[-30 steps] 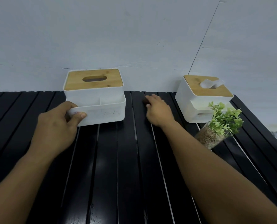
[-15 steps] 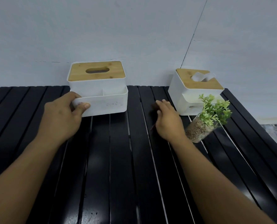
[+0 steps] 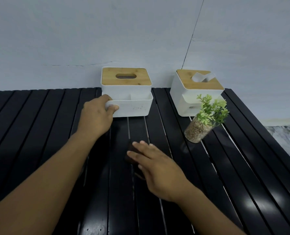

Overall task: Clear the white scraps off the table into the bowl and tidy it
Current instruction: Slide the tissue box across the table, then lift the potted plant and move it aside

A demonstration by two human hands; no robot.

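My left hand grips the front left corner of a white tissue box with a bamboo lid. Its thumb lies on the front wall and its fingers reach into the front compartment. The box stands at the back of the black slatted table, against the wall. My right hand lies flat with straight fingers on a small dark brown pad in the middle of the table. Most of the pad is hidden under the hand. No white scraps show on the slats.
A second white box with a bamboo lid and a tissue sticking out stands at the back right. In front of it is a glass jar of pebbles with a green plant. The table's right edge drops to a marble floor.
My right hand has slid from beside the white box back toward me and to the left, over the dark pad. My left hand has kept its grip on the box corner.
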